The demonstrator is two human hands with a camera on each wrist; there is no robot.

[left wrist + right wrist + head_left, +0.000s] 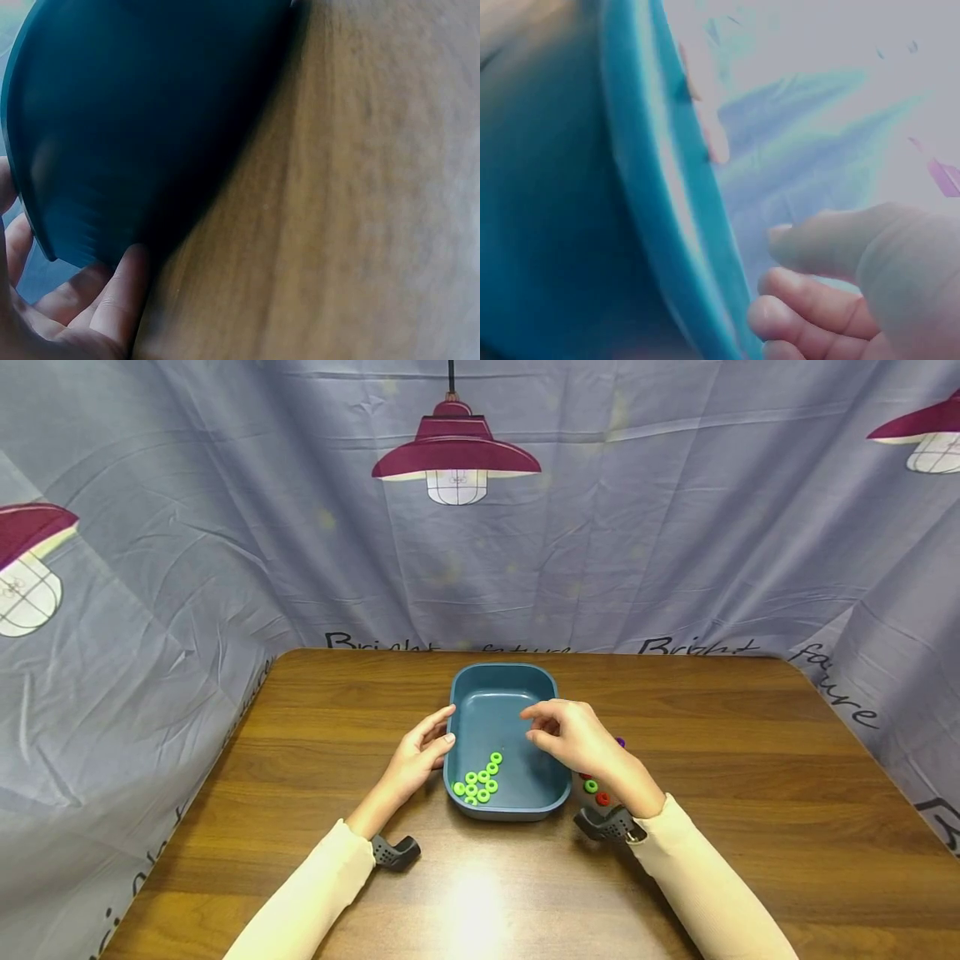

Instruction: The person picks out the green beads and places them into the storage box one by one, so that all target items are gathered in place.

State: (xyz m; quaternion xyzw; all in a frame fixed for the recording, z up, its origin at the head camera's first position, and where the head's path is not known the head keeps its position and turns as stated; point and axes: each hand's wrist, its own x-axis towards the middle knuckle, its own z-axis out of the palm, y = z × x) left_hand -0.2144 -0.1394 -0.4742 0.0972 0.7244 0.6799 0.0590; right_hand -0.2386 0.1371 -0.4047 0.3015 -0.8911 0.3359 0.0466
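A dark blue rectangular bin [483, 718] stands on the table. Several bright green rings [483, 777] lie in its near left corner. Beside its left wall is my left hand [415, 757], thumb and fingers extended against the side. In the left wrist view, fingertips [133, 259] meet the outer wall low down. My right hand [573, 733] hovers over the right rim, fingers loosely bent and a gap between thumb and forefinger; nothing shows between them. The right wrist view has the thumb [817, 244] and fingers beyond the bin's rim [679, 202].
Right of the bin, partly under my right forearm, lie a green ring [591, 786], a red ring [603, 798] and a purple piece [620, 742]. The brown wooden table [712, 735] ends at a grey printed curtain [645, 527] behind and at both sides.
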